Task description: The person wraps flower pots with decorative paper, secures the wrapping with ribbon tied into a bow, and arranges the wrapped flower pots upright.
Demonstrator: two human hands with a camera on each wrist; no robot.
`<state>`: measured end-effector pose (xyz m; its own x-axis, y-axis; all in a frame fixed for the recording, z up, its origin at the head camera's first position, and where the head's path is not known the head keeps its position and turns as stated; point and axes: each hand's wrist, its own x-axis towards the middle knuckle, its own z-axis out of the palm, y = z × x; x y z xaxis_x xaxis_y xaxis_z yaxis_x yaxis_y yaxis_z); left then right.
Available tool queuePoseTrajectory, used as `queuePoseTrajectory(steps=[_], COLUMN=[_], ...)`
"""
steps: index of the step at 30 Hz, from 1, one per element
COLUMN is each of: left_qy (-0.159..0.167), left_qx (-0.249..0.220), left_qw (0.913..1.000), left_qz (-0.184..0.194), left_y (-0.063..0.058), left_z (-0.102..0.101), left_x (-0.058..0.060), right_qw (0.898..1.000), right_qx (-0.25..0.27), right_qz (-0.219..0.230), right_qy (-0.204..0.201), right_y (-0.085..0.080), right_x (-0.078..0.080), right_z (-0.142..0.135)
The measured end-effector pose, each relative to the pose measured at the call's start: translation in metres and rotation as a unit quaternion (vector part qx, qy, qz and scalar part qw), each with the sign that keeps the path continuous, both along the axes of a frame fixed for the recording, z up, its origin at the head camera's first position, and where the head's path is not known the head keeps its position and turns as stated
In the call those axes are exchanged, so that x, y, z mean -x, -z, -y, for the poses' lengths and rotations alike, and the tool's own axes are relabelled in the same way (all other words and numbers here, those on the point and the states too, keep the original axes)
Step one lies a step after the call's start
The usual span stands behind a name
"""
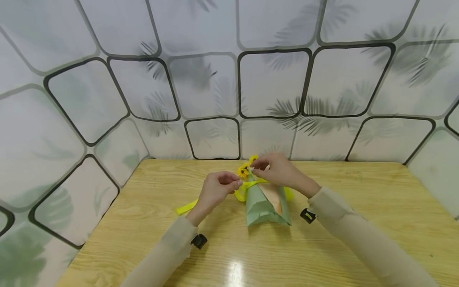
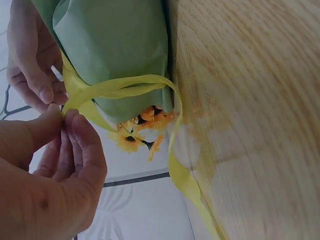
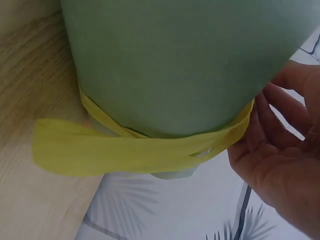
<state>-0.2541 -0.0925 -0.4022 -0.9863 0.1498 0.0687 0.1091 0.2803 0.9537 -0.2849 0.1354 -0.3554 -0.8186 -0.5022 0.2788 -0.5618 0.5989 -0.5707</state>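
Note:
A small sunflower bouquet in pale green wrapping paper (image 1: 259, 205) lies on the table, with its yellow flowers (image 1: 243, 171) toward the wall. Yellow ribbon (image 2: 125, 86) runs around the wrap near the flowers. My left hand (image 1: 219, 186) pinches the ribbon between thumb and fingertips at the bouquet's left side. Across the wrap, my right hand (image 1: 277, 169) has bent fingers close to the ribbon and flowers; I cannot tell whether it grips the ribbon. In the right wrist view, paper and ribbon (image 3: 125, 156) partly hide the right fingers (image 3: 285, 112).
A loose ribbon end (image 1: 186, 208) trails on the wooden table (image 1: 143, 235) behind the left wrist. More yellow ribbon (image 1: 288, 194) shows at the bouquet's right. A patterned curtain (image 1: 211, 91) closes off the table's back and sides.

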Motion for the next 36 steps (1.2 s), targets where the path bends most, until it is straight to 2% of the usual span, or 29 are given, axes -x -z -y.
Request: queuePoseTrajectory(steps=[8,15,18,21,23,26,28,30,36], left_qy=[0.025,0.027,0.014,0.011,0.028,0.08,0.101,0.102,0.045], left_qx=[-0.049,-0.067,-0.042,0.031,0.084,0.143,0.153,0.149,0.154], left_qw=[0.9984,0.9974,0.999,0.9988,0.9949,0.9849,0.9818,0.9822,0.9855], left_qz=[-0.015,0.002,-0.002,-0.035,-0.048,-0.057,-0.051,-0.05,-0.055], left_y=[-0.002,-0.002,-0.001,0.003,0.005,0.008,0.009,0.01,0.006], left_z=[-0.009,-0.015,-0.013,-0.009,-0.006,-0.003,-0.001,0.003,0.026], left_x=[0.001,0.001,0.004,0.01,0.013,0.016,0.016,0.017,0.018], right_qw=[0.996,0.995,0.996,0.997,0.997,0.997,0.997,0.997,0.997], right_qx=[0.016,0.026,0.026,0.025,0.022,0.018,0.017,0.019,0.021], right_qz=[-0.027,-0.049,-0.045,-0.039,-0.036,-0.034,-0.034,-0.041,-0.069], right_qy=[-0.079,-0.081,-0.072,-0.067,-0.065,-0.063,-0.061,-0.059,-0.034], right_y=[0.01,0.016,0.017,0.017,0.016,0.015,0.015,0.016,0.015], right_x=[-0.007,-0.009,-0.009,-0.011,-0.012,-0.013,-0.014,-0.015,-0.02], right_z=[-0.001,0.002,0.002,0.002,0.002,0.002,0.003,0.003,0.002])
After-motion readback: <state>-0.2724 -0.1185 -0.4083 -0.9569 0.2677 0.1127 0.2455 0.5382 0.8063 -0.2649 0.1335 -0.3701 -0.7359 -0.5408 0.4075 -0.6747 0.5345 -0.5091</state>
